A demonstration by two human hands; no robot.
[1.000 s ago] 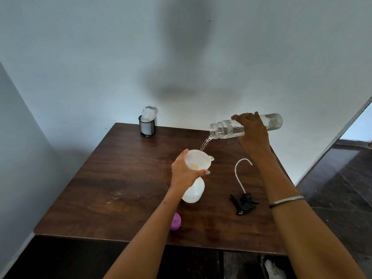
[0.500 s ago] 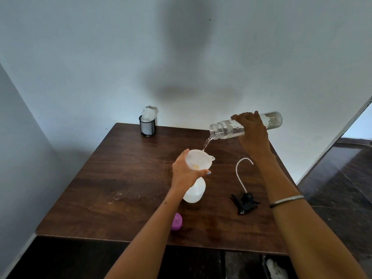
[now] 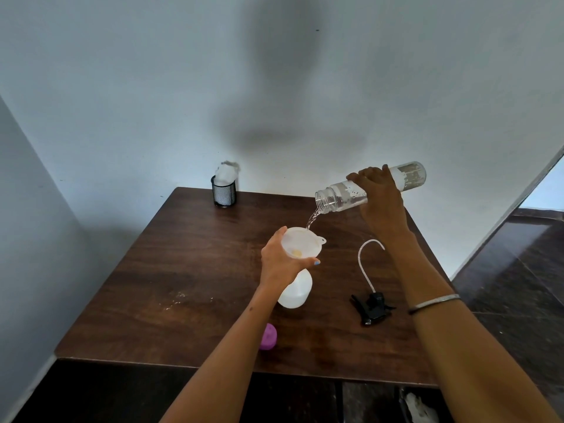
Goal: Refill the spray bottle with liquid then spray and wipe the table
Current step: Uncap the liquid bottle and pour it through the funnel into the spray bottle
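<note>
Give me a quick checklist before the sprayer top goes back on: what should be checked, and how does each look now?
1. Stream lands inside white plastic funnel: ok.
2. Left hand has its grip on the funnel: ok.
3. Right hand holds tilted clear plastic bottle: ok.
4. Fill level in white translucent spray bottle: cannot tell.
5. Black trigger sprayer head with white tube lying nearby on brown wooden table: ok.
6. Pouring stopped: not ok.
</note>
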